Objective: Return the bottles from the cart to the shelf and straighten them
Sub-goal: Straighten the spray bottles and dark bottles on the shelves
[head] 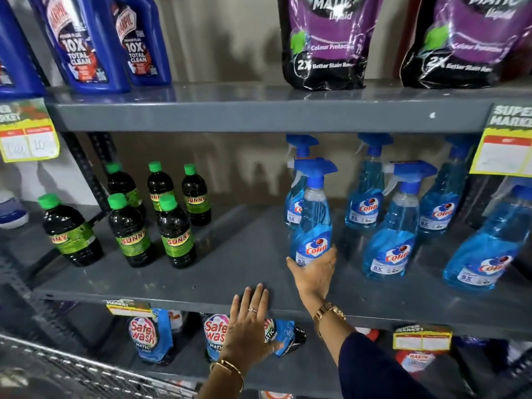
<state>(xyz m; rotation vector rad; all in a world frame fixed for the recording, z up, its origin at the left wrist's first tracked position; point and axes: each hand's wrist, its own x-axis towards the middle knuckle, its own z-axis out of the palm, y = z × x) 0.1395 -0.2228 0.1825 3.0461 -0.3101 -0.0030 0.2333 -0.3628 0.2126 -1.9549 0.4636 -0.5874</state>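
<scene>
On the grey middle shelf (239, 272) a blue Colin spray bottle (312, 214) stands upright, and my right hand (313, 276) grips it around its base from below and in front. My left hand (249, 321) lies flat with fingers spread on the shelf's front edge, holding nothing. Several more Colin spray bottles (391, 223) stand to the right and behind. Several dark Sunny bottles (175, 234) with green caps stand in two rows at the shelf's left. A wire cart edge (72, 367) shows at the lower left.
Blue Harpic bottles (83, 44) and purple Matic pouches (328, 41) fill the upper shelf. Safewash pouches (149, 338) sit on the lower shelf. Yellow price tags (28, 136) hang from shelf edges. A bare stretch of shelf lies between the Sunny bottles and the spray bottles.
</scene>
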